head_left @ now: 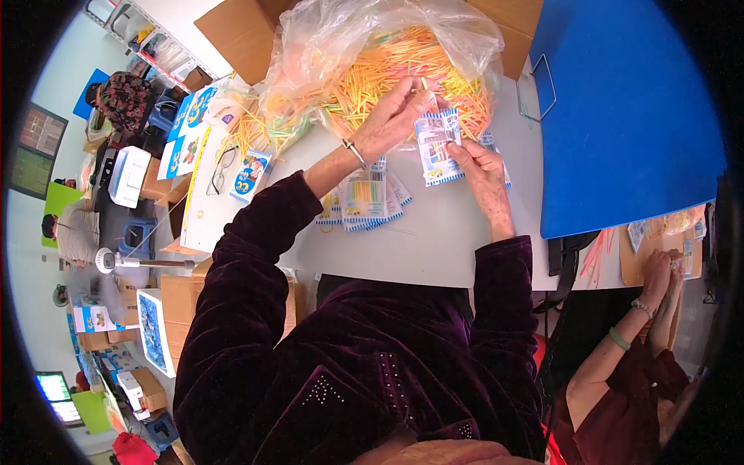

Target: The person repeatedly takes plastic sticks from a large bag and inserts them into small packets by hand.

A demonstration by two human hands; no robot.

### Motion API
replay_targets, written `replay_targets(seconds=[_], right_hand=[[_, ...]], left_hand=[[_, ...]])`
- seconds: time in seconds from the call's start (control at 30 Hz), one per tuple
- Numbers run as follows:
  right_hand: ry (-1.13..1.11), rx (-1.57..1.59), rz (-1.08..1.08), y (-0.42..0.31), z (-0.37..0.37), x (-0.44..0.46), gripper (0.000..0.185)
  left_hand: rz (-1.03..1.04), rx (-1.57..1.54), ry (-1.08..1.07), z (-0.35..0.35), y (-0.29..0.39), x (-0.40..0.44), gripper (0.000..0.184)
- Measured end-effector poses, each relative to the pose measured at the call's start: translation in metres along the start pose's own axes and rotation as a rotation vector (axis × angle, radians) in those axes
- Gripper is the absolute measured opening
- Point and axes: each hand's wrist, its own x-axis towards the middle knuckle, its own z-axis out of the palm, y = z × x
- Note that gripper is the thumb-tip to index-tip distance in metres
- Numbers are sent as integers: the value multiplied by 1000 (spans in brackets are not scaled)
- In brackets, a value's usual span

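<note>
Pale tabletop (pixel 434 260) fills the middle of my view, with a clear bag (pixel 310 35) of coloured sticks (pixel 387 70) at its far side. Just in front of these I see the printed packet (pixel 434 159), its long axis running near to far, tilted slightly. The right hand (pixel 484 177) pinches its right edge, thumb on the upper face. The left hand (pixel 391 120) curls its fingers close at the far end; exactly what they grip I cannot tell.
</note>
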Motion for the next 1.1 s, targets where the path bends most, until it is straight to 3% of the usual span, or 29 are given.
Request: replay_targets(seconds=[0.1,0.17,0.3,0.37,0.47,0.6,0.67,0.77,0.83,0.93,1.1], right_hand=[[20,19,30,-4,0,-2,22],[23,-8,36,-1,-2,-1,22],[37,12,-21,2,-2,1,22],[41,32,-3,2,-2,0,22],[64,19,-64,7,-6,1,23],[46,59,-49,9,-7,2,24],[44,130,-83,8,-5,2,24],[61,132,-18,-2,-1,-2,24],[46,350,-9,-11,7,-2,24],[-64,193,176,2,-7,2,24],[-87,169,166,9,-11,2,25]], left_hand=[[31,85,40,1,-5,2,30],[116,269,-60,-2,-18,4,32],[73,530,-111,2,4,-3,35],[390,789,-10,6,6,-3,39],[308,854,-63,10,12,-6,42],[419,698,83,8,20,4,35],[162,731,-70,2,23,7,27],[138,738,-73,8,25,5,21],[156,613,-55,8,23,8,22],[180,405,-68,3,11,15,25],[90,189,-88,5,4,17,31]])
